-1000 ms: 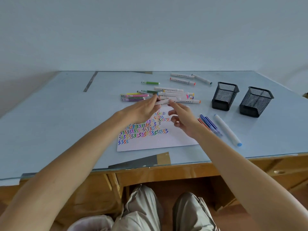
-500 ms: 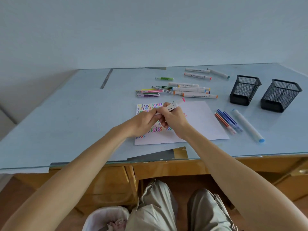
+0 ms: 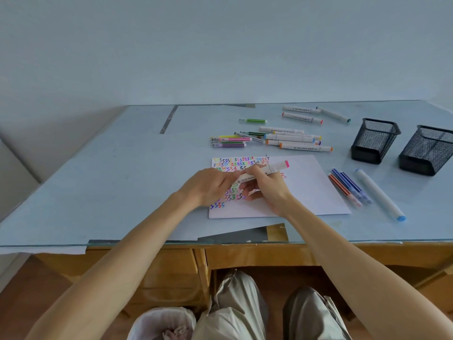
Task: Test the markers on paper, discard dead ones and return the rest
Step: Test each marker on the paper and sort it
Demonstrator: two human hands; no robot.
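Note:
A white marker with a pink end cap [image 3: 269, 169] is held over the white paper [image 3: 308, 190], which is covered on its left with coloured zigzag test marks. My right hand [image 3: 266, 190] grips the marker's barrel. My left hand [image 3: 210, 185] pinches its near end, where a cap would sit; that end is hidden by the fingers. More markers lie in a heap [image 3: 267, 139] behind the paper, and three white ones [image 3: 306, 115] lie farther back.
Two empty black mesh pen cups [image 3: 375, 141] [image 3: 427, 149] stand at the right. Thin blue and red pens [image 3: 348, 187] and a fat white marker with a blue cap [image 3: 380, 195] lie right of the paper. A lined bin [image 3: 161, 322] sits under the desk by my knees.
Both hands came back from the marker heap to above the paper with the pink-capped marker. My right hand closed around its barrel while the left took hold of its near end.

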